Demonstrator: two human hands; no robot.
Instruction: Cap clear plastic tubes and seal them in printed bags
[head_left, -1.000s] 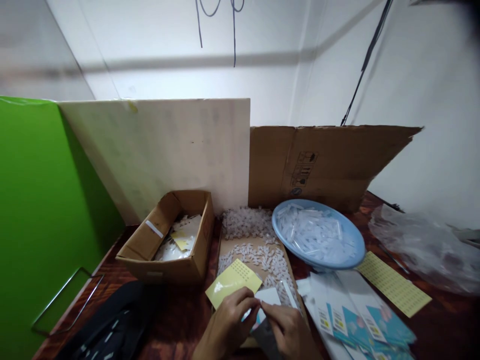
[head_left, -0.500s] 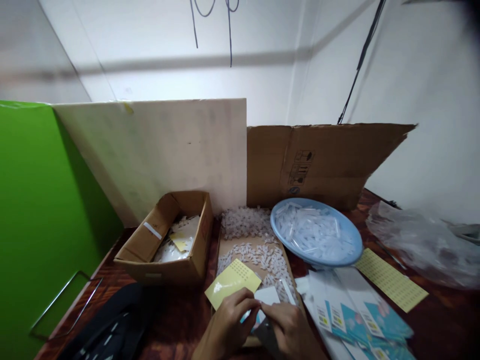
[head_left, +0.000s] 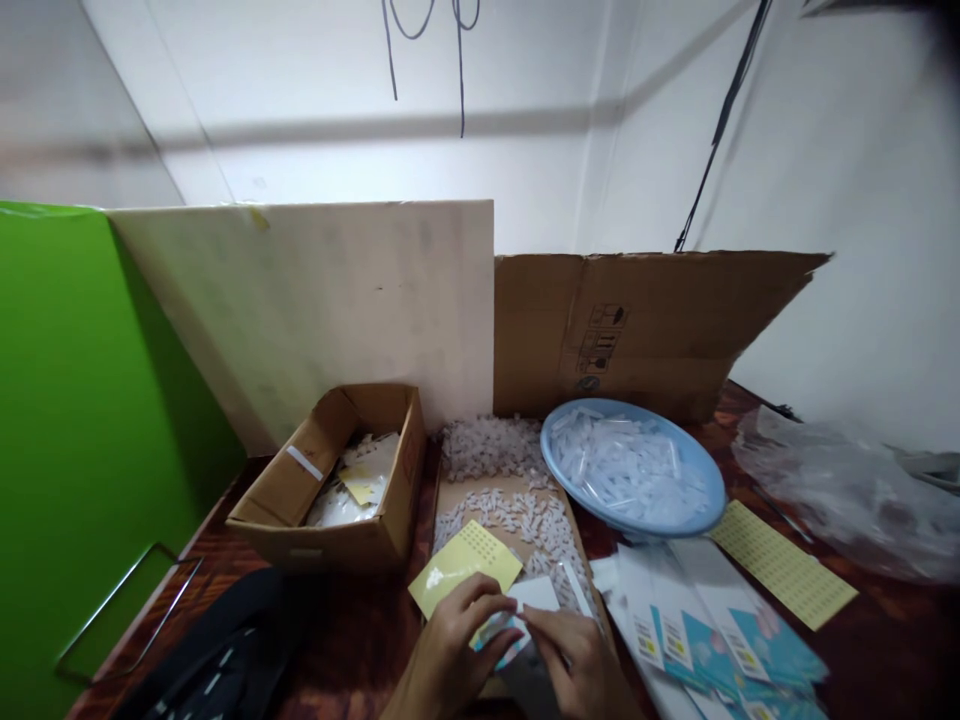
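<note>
My left hand [head_left: 459,640] is closed, its thumb and fingers bent round a white-and-teal printed packet [head_left: 501,632] that is partly hidden. Close beside it my right hand [head_left: 576,652] pinches with thumb and forefinger; what lies in that pinch is too small to make out. The fingertips of both hands nearly meet above the packet. Just beyond them lies a white card [head_left: 538,592] and a narrow clear strip [head_left: 576,588]. A yellow sticker sheet [head_left: 461,568] with dark dots rests past my left fingers, on a cardboard tray [head_left: 480,492] strewn with small whitish plastic pieces [head_left: 529,515].
An open cardboard box [head_left: 259,500] with sheets inside stands left. A blue basin [head_left: 701,480] of clear plastic pieces sits right, above stacked teal-and-white packets [head_left: 697,640]. Another yellow sheet [head_left: 787,565], a plastic bag [head_left: 847,490] and a dark cloth item [head_left: 217,640] lie around.
My left fingers and thumb have shifted slightly, and more of the teal print shows between them. My right hand stays close by with its pinch. The surroundings are unchanged.
</note>
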